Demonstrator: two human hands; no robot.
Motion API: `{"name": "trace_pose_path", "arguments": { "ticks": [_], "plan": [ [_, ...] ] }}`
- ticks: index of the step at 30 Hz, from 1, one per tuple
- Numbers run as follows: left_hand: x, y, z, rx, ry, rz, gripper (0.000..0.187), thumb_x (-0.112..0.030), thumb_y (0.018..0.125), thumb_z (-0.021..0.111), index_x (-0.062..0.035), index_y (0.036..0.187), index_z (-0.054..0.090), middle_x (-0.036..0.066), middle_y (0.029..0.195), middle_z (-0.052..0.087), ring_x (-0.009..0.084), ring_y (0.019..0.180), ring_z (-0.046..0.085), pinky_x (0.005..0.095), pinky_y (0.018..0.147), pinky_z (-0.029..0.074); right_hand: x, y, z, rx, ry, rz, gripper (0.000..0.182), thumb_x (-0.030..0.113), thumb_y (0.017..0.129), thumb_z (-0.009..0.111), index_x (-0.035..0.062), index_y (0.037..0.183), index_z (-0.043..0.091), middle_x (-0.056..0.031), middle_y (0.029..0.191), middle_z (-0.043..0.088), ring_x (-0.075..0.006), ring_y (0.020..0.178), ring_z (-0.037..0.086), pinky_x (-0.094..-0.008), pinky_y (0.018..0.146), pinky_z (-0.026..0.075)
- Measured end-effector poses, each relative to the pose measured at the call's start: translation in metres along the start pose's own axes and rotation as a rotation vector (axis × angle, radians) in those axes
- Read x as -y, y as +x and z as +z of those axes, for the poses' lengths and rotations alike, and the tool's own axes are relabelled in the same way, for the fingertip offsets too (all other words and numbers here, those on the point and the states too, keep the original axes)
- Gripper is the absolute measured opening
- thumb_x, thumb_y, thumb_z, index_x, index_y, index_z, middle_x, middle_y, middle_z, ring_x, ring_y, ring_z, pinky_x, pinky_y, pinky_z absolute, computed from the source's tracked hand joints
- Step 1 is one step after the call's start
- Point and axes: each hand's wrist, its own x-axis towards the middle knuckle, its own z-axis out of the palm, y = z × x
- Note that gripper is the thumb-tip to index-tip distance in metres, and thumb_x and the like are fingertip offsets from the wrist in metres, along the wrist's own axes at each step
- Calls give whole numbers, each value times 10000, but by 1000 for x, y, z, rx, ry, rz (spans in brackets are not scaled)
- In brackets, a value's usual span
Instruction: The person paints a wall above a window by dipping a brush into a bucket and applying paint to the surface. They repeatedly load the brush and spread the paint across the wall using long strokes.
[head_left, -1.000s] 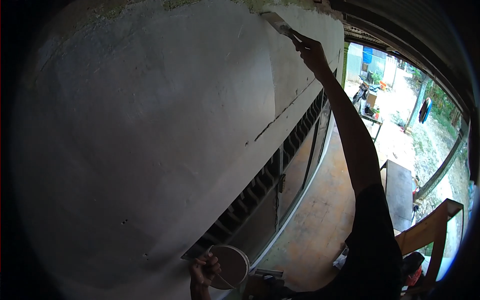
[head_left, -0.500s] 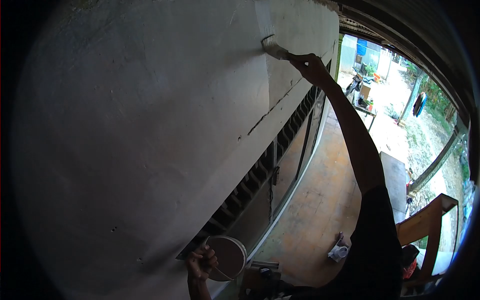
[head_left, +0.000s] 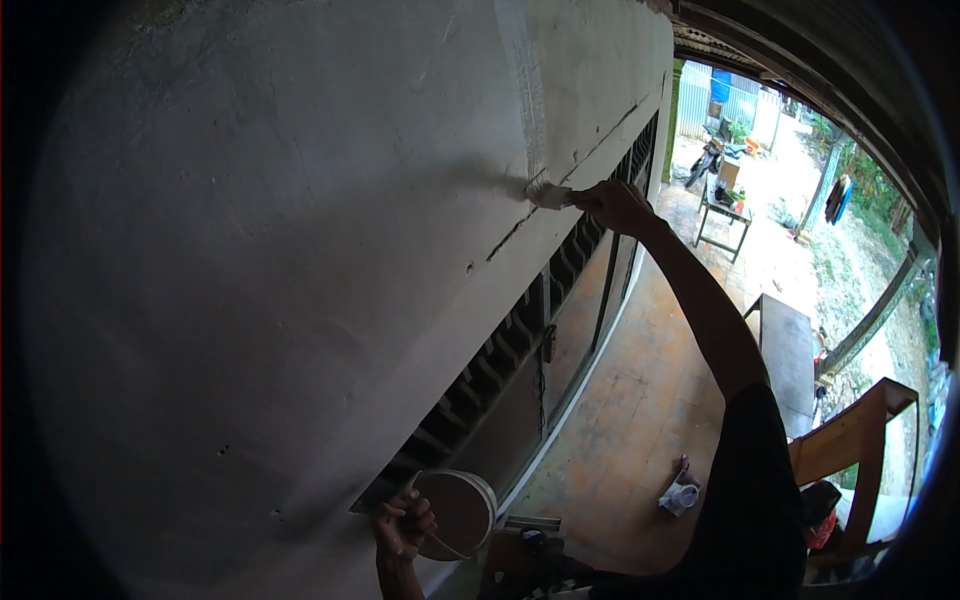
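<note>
A flat paintbrush (head_left: 550, 194) is gripped in my right hand (head_left: 617, 208), its bristles against the wall (head_left: 330, 210) just above a long dark crack (head_left: 512, 234). A paler strip of fresh paint (head_left: 527, 95) runs up the wall from the bristles. Lower down, the closed fingers of my left hand (head_left: 404, 524) hold a round paint bucket (head_left: 458, 512) near its rim, by what looks like its thin handle. The bucket's inside looks dark, so its contents cannot be made out.
Below the wall runs a dark vent grille (head_left: 500, 350) above a window or door frame. A wooden chair-like frame (head_left: 865, 450) stands close at right, with a grey table (head_left: 786, 365) beyond it. A white container (head_left: 682, 496) sits on the tiled floor (head_left: 620, 420).
My right hand has drawn the brush down the wall, from high up to the crack, leaving a paler streak behind. My left hand and the bucket have hardly moved.
</note>
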Motion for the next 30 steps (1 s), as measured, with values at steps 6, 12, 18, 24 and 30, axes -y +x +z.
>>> {"name": "trace_pose_path", "arguments": {
  "ticks": [6, 12, 18, 24, 30],
  "plan": [
    [3, -6, -2, 16, -7, 4, 313, -229, 641, 465, -63, 907, 448, -24, 606, 242, 106, 477, 217, 266, 451, 213, -14, -1, -19, 77, -22, -11, 226, 290, 846, 588, 223, 1045, 672, -51, 715, 653, -203, 655, 631, -352, 639, 491],
    [3, -12, -1, -34, -57, 9, 307, -201, 614, 458, -64, 889, 453, -13, 583, 232, 112, 452, 198, 263, 418, 202, 4, 19, -46, 200, -133, 18, 259, 375, 855, 570, 226, 1039, 677, -89, 787, 651, -245, 755, 641, -382, 703, 497],
    [4, -21, -10, -47, -37, 37, 307, -219, 633, 464, -52, 891, 467, -20, 606, 251, 117, 476, 224, 268, 445, 228, 6, 68, -56, 151, -281, -27, 295, 439, 843, 575, 216, 1001, 687, -92, 926, 621, -250, 890, 609, -379, 812, 466],
    [5, -22, -18, -11, -84, 37, 327, -220, 634, 462, -40, 906, 483, -25, 602, 254, 108, 472, 230, 263, 449, 227, 1, 97, -145, -206, -163, -72, 249, 388, 886, 548, 269, 1070, 666, -104, 745, 634, -199, 635, 591, -359, 658, 469],
    [-1, -24, -9, 2, -62, 61, 318, -212, 640, 462, -44, 908, 490, -30, 596, 254, 96, 466, 222, 254, 443, 219, -8, 130, -187, -698, 111, -171, 304, 398, 886, 532, 233, 1118, 639, -120, 712, 630, -218, 658, 613, -349, 673, 478]
  ]
}}
